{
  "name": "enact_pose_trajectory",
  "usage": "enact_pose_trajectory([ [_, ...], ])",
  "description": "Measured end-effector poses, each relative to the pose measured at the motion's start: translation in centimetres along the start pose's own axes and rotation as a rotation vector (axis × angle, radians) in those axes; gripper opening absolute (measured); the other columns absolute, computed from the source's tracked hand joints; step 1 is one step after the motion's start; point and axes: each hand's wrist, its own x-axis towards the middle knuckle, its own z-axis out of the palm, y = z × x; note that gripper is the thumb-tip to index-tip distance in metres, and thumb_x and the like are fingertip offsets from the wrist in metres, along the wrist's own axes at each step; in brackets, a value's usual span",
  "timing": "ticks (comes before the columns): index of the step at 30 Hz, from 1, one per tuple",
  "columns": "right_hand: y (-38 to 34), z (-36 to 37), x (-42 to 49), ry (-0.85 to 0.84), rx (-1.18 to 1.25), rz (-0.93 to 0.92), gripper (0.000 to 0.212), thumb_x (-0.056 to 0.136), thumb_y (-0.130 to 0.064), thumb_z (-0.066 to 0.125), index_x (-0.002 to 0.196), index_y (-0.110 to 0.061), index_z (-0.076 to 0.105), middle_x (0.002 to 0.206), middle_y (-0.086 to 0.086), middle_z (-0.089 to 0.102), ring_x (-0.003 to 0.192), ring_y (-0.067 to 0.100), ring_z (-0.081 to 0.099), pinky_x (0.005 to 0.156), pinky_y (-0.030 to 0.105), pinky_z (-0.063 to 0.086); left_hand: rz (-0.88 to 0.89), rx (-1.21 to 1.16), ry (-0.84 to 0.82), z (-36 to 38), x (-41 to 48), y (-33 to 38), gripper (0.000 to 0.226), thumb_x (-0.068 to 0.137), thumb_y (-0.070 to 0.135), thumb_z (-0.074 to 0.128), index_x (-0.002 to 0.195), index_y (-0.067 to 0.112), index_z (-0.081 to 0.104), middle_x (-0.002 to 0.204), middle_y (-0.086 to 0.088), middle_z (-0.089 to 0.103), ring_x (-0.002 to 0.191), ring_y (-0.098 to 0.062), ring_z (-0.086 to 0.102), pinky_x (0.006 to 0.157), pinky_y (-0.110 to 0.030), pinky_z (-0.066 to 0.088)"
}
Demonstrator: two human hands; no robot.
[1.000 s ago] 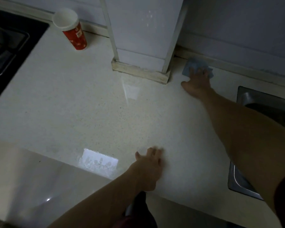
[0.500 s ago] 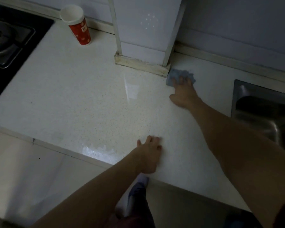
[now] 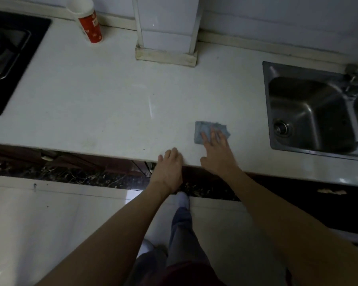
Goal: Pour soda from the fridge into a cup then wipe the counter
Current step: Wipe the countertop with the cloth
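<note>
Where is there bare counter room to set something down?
Widest bare patch: the counter between stove, cup, pillar and cloth. A narrower strip between pillar and sink. Crowded near the front edge: left hand rests there, right hand presses the cloth.

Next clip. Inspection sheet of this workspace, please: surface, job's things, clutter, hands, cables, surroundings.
Surface: pale counter, faint marks near its front edge.
Job's things: red cup upright at the back, near the stove; blue cloth flat near the front edge, left of the sink.
Clutter: nothing seen.
Hands: right hand presses the cloth with straight fingers; left hand rests its fingers on the counter's edge.
Cables: nothing seen.
Surroundings: stove at left, sink at right, white column at the back.
</note>
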Motion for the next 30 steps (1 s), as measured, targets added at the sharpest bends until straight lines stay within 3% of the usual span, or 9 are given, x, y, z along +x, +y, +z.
enact_pose_trajectory([
  [5, -4.2, 3.4, -3.7, 0.068, 0.055, 0.079, 0.086, 0.073, -0.036, 0.04, 0.152, -0.012, 0.019, 0.157, 0.025, 0.016, 0.145, 0.044, 0.009, 0.116, 0.059, 0.009, -0.043, -0.204, 0.062, 0.1, -2.5, -2.4, 0.037, 0.084, 0.009, 0.053, 0.121, 0.006, 0.05, 0.128, -0.013, 0.046, 0.12, -0.029, 0.042, 0.1, -0.038, 0.04],
  [9, -8.4, 3.3, -4.3, 0.048, 0.066, 0.133, 0.089, 0.07, -0.037, 0.036, 0.154, -0.013, 0.016, 0.158, 0.024, 0.01, 0.146, 0.042, 0.004, 0.117, 0.057, 0.003, -0.027, -0.151, 0.054, -0.5, -4.1, -4.8, 0.038, 0.083, 0.01, 0.051, 0.121, 0.005, 0.051, 0.127, -0.014, 0.049, 0.118, -0.029, 0.044, 0.102, -0.038, 0.038],
  [13, -12.1, 4.1, -4.0, 0.081, 0.066, 0.062, 0.089, 0.07, -0.042, 0.031, 0.153, -0.011, 0.018, 0.157, 0.026, 0.012, 0.146, 0.043, 0.007, 0.117, 0.059, 0.005, 0.0, -0.083, 0.045, -0.7, -5.1, -6.5, 0.04, 0.086, 0.018, 0.051, 0.124, 0.006, 0.047, 0.129, -0.012, 0.046, 0.117, -0.028, 0.043, 0.103, -0.041, 0.038],
  [17, -12.7, 4.6, -3.2, 0.134, 0.023, 0.015, 0.087, 0.07, -0.041, 0.034, 0.15, -0.006, 0.028, 0.153, 0.029, 0.024, 0.142, 0.046, 0.02, 0.115, 0.061, 0.015, 0.01, 0.009, -0.032, -0.5, -5.1, -7.1, 0.055, 0.09, 0.021, 0.048, 0.14, 0.004, 0.035, 0.151, -0.015, 0.029, 0.137, -0.031, 0.028, 0.115, -0.046, 0.026],
  [20, -11.9, 3.9, -1.4, 0.133, -0.022, -0.026, 0.088, 0.068, -0.034, 0.049, 0.148, -0.004, 0.031, 0.151, 0.03, 0.028, 0.139, 0.046, 0.026, 0.114, 0.06, 0.02, 0.015, 0.076, -0.059, -0.8, -4.3, -7.4, 0.062, 0.091, 0.022, 0.05, 0.145, 0.003, 0.029, 0.158, -0.016, 0.016, 0.144, -0.034, 0.016, 0.118, -0.051, 0.02],
  [23, -11.0, 2.2, 1.8, 0.089, -0.067, -0.019, 0.087, 0.074, -0.035, 0.049, 0.151, -0.005, 0.02, 0.155, 0.029, 0.017, 0.142, 0.045, 0.017, 0.117, 0.058, 0.012, 0.007, 0.092, -0.064, -1.4, -2.9, -7.6, 0.061, 0.09, 0.024, 0.052, 0.144, 0.005, 0.03, 0.158, -0.015, 0.015, 0.142, -0.036, 0.017, 0.116, -0.053, 0.02],
  [26, -9.5, -0.1, 6.3, 0.048, -0.108, -0.01, 0.085, 0.079, -0.035, 0.039, 0.153, -0.007, 0.008, 0.158, 0.027, 0.004, 0.145, 0.042, 0.005, 0.118, 0.054, 0.006, -0.011, 0.117, -0.098, -2.2, -1.4, -8.3, 0.069, 0.092, 0.021, 0.05, 0.15, 0.003, 0.019, 0.161, -0.013, 0.006, 0.147, -0.037, 0.006, 0.118, -0.055, 0.013],
  [30, -7.3, -3.2, 13.4, -0.009, -0.084, 0.031, 0.086, 0.087, -0.034, 0.05, 0.154, -0.013, 0.0, 0.159, 0.022, -0.008, 0.146, 0.04, -0.006, 0.119, 0.053, 0.005, -0.013, 0.083, -0.099, -4.0, 0.2, -9.2, 0.066, 0.09, 0.013, 0.05, 0.15, 0.005, 0.024, 0.162, -0.012, 0.004, 0.148, -0.034, 0.004, 0.118, -0.057, 0.013],
])
